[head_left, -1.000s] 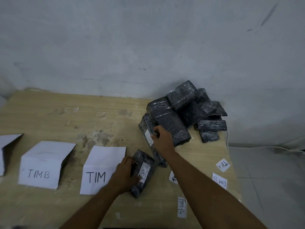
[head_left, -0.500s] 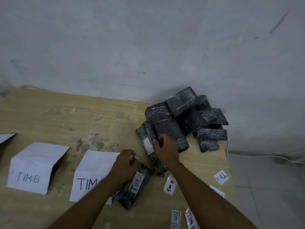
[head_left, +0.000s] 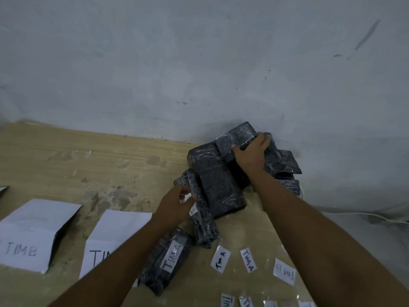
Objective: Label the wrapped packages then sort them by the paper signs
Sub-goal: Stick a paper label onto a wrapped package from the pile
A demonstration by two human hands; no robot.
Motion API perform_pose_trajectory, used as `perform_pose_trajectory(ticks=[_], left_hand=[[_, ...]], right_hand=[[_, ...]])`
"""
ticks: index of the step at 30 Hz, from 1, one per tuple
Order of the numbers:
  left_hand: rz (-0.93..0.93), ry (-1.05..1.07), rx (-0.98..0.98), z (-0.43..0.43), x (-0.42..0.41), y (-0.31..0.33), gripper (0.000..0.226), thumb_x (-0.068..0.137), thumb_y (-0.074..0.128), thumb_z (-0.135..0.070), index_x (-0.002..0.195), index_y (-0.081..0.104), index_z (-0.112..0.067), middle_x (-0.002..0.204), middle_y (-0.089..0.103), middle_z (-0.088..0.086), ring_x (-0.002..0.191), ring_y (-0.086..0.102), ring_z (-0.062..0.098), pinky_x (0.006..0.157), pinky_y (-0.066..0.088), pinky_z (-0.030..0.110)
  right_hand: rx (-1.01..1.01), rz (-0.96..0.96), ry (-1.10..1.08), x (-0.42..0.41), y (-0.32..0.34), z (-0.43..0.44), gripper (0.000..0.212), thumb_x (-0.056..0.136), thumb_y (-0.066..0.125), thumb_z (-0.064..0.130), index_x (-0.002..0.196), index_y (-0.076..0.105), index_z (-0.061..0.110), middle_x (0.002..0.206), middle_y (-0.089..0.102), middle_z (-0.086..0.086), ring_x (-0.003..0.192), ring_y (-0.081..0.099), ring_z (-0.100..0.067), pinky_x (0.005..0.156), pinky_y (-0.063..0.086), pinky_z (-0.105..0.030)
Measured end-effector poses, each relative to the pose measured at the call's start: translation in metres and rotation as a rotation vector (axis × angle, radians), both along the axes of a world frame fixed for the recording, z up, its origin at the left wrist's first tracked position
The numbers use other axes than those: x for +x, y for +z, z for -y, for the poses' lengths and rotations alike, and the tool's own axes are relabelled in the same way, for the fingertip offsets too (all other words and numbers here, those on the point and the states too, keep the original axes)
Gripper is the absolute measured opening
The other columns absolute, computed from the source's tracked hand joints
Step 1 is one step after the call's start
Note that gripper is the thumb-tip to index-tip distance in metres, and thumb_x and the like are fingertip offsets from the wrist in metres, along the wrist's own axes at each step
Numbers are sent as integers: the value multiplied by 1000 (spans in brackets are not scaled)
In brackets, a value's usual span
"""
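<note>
Right of centre, the right hand (head_left: 251,155) grips the top package (head_left: 238,137) of the black pile (head_left: 221,185) against the wall. Lower down, the left hand (head_left: 174,207) closes its fingers on a long package (head_left: 202,222) bearing a white label. At bottom centre lies a package marked TIMA (head_left: 164,260), beside the TIM sign (head_left: 117,231); loose labels (head_left: 220,259) sit on the table (head_left: 88,165) to its right.

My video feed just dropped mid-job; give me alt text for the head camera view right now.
The right hand grips the top package of a black wrapped pile against the wall, while the left hand touches a labelled package leaning on the pile. Nearer, a package labelled TIM A lies beside the partly hidden TIM sign, with the TIMB sign further left and loose labels on the wooden table.
</note>
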State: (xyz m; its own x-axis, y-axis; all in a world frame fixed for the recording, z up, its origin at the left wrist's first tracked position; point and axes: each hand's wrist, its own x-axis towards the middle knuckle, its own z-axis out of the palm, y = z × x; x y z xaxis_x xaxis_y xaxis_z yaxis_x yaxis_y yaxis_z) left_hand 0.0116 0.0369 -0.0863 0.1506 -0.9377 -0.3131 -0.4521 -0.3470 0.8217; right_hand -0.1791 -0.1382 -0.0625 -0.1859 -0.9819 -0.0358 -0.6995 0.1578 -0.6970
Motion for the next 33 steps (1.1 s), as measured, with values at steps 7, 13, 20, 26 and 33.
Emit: perform_pose_trajectory(ticks=[7, 13, 20, 26, 33], left_hand=[[-66, 36, -23, 8, -6, 12, 25, 95, 58, -24, 117, 57, -14, 118, 59, 0, 109, 57, 16, 92, 43, 29], [-129, 46, 0, 5, -8, 16, 16, 95, 57, -20, 110, 57, -15, 111, 58, -1, 105, 57, 17, 84, 40, 29], [-203, 51, 68, -2, -14, 26, 35, 90, 61, -44, 112, 53, -18, 110, 55, -8, 108, 57, 21, 94, 49, 43], [-578, 245, 108, -12, -14, 44, 65, 85, 64, -45, 135, 26, -26, 124, 48, 1, 110, 58, 24, 64, 57, 34], [-641, 164, 100, -35, 1, 25, 75, 71, 71, -52, 136, 37, -37, 129, 57, 5, 106, 65, 24, 77, 60, 46]], right_hand=[[78, 46, 7, -20, -13, 37, 75, 74, 80, 33, 129, 42, 1, 133, 48, -20, 116, 54, -36, 97, 49, -46], [-63, 111, 3, -33, -19, 12, 34, 86, 71, 25, 114, 63, 8, 116, 63, -17, 107, 61, -29, 95, 49, -34], [-120, 424, -46, -44, -3, -55, 30, 87, 70, 19, 114, 64, 7, 104, 67, -11, 90, 65, -17, 75, 58, -25], [-42, 671, 13, -45, 12, -128, 28, 87, 70, 13, 113, 65, 7, 99, 69, -5, 87, 68, -13, 74, 58, -22], [89, 678, 129, -36, -7, -191, 27, 84, 73, 12, 109, 68, 6, 96, 71, -10, 82, 70, -21, 73, 59, -33]])
